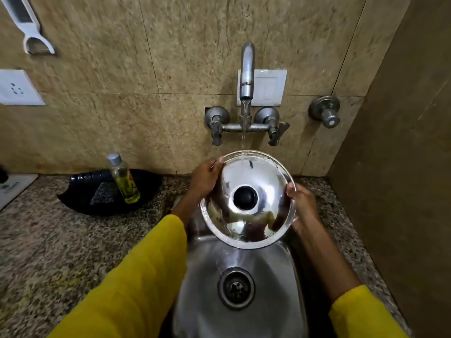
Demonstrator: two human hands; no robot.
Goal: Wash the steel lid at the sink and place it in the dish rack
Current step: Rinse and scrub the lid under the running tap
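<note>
Fingers of two hands, left and right, apparently clasp one steel lid under one tap.

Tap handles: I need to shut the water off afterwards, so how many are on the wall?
3: left lever and right lever flank the running spout; a separate round knob sits further right. None appear hidden.

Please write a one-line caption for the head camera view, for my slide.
Both hands, left hand and right hand, hold the steel lid under the running tap above the sink.
</note>
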